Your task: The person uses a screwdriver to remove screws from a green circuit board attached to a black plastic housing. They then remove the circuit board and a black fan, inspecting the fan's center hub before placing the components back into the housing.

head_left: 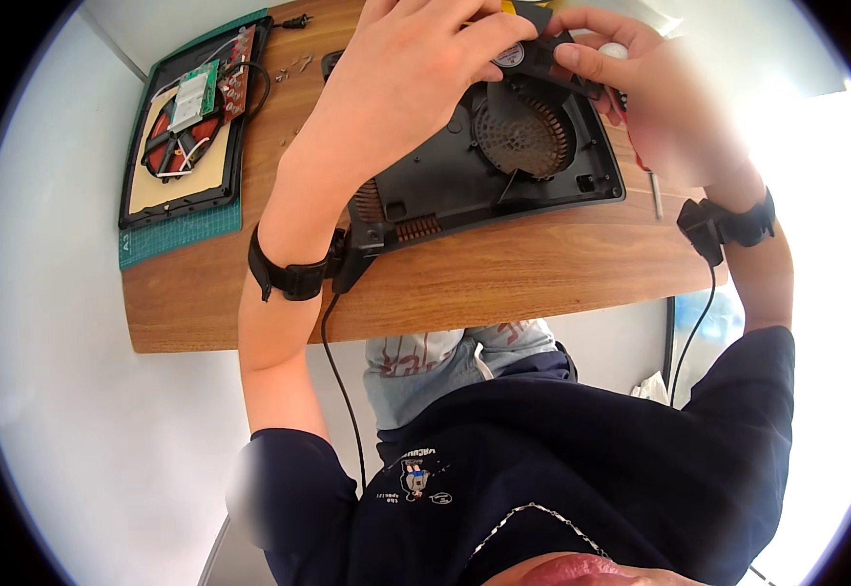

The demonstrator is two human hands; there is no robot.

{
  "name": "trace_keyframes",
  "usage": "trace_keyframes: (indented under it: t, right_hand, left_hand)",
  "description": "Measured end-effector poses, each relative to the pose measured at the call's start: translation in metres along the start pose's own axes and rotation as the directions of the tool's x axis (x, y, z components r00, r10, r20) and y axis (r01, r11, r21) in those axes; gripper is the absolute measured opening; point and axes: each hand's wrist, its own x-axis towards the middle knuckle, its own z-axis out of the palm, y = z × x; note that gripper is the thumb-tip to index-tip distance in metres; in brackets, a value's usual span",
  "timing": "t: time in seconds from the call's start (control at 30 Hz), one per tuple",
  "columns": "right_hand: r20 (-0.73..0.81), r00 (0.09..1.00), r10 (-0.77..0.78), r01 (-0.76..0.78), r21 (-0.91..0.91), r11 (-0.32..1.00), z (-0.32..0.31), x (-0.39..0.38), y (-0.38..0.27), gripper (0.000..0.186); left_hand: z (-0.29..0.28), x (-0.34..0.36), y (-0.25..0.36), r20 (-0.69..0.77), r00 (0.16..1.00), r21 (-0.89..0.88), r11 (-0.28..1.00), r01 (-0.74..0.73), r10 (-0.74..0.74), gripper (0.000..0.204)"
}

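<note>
My left hand (423, 73) is closed, its fingertips gripping a small black cooling fan (511, 56) with a round label. From the other side my right hand (674, 103) pinches the same fan between thumb and fingers. Both hold it over the far part of a black plastic appliance housing (455, 186), near its round slotted vent (525, 132). Below the right hand shows a screwdriver (656, 195) with a red handle and metal shaft; whether the hand also holds it, I cannot tell. A yellow piece (509, 6) shows at the top edge, mostly hidden.
At the left, an opened cooker panel (186, 190) with a copper coil, circuit boards and wires lies on a green cutting mat (176, 239). Several small screws (298, 66) lie on the wooden table (484, 273). A power plug (293, 21) rests at the far left. Cables hang from both wrist straps.
</note>
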Motion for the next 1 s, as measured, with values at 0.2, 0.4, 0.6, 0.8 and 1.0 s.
trace_keyframes:
  t: [0.2, 0.4, 0.6, 0.8, 1.0]
  right_hand:
    - [-0.14, 0.99, -0.013, 0.019, 0.041, 0.999, 0.005, 0.004, 0.043, 0.032]
    - [-0.321, 0.946, -0.036, 0.111, 0.219, 0.969, -0.003, 0.007, 0.051, 0.032]
    - [-0.291, 0.956, 0.029, 0.053, 0.269, 0.962, -0.013, -0.011, 0.063, 0.03]
    - [-0.259, 0.914, 0.313, -0.156, 0.487, 0.859, 0.011, -0.027, 0.108, 0.026]
    - [-0.167, 0.881, 0.442, -0.306, 0.51, 0.804, 0.037, -0.03, 0.128, 0.03]
  left_hand:
    - [-0.005, -0.01, -0.016, 0.04, 0.968, 0.097, 0.965, 0.243, -0.248, 0.04]
    - [-0.005, -0.039, -0.042, 0.269, 0.85, 0.263, 0.883, 0.388, -0.453, 0.046]
    - [0.017, -0.057, -0.055, 0.509, 0.676, 0.272, 0.845, 0.461, -0.533, 0.054]
    - [0.022, -0.054, -0.053, 0.567, 0.638, 0.228, 0.844, 0.486, -0.521, 0.052]
    - [0.029, -0.059, -0.048, 0.637, 0.62, 0.137, 0.859, 0.493, -0.458, 0.047]
